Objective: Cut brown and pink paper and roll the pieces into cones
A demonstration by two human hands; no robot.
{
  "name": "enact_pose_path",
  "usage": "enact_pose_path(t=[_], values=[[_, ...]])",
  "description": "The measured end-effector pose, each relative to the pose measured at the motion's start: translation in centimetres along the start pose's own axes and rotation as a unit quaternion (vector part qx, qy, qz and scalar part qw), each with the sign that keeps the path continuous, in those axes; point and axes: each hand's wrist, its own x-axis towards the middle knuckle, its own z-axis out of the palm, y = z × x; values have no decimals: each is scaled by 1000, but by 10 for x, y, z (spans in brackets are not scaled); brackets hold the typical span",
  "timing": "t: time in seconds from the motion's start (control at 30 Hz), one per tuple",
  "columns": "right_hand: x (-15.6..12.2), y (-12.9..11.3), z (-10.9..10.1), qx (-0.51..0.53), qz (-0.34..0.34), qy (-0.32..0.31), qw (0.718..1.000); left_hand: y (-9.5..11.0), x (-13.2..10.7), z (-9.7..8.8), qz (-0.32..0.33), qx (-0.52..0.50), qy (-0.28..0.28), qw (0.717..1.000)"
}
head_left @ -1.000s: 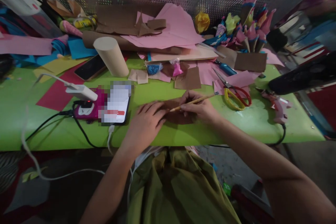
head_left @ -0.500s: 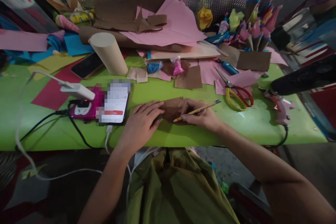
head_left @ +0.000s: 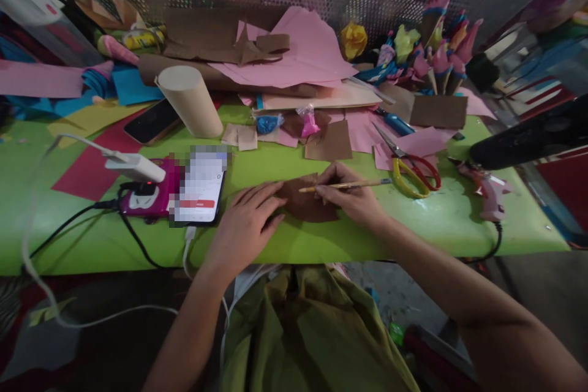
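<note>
Brown paper (head_left: 307, 207): near side of green bench (head_left: 271, 244), approx. mid, betw. the 2 hands.
Pencil (head_left: 362, 184) work: best done w/ light, even strokes, I'd say; paper pinned flat, esp. nr the tip, so it doesn't skid or crease.
Pencil tip: points left over the paper; can't tell if touching. Any marks too small to see.
R hand (head_left: 351, 193): fingers closed narrow round pencil, approx. writing grip; a looser hold prob. gives finer ctrl.
L hand (head_left: 248, 217): spread, palm down, fingertips on paper's left edge; pins, doesn't pinch.
Scissors (head_left: 399, 150): right of R hand, handles just beside pencil's back end; mind the bump.
Phone (head_left: 198, 199): left of L hand, apart.
</note>
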Motion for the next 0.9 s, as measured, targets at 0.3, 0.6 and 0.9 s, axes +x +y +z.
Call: enact_pose_path(t=[0.3, 0.6, 0.9], values=[[10, 4, 9, -22, 2, 31, 999, -2, -1, 1, -2, -4, 6, 1000], [9, 6, 7, -44, -5, 27, 999, -1, -1, 1, 1, 2, 8, 1000], [2, -4, 4, -76, -8, -32, 997, -1, 0, 1, -2, -10, 17, 1000]])
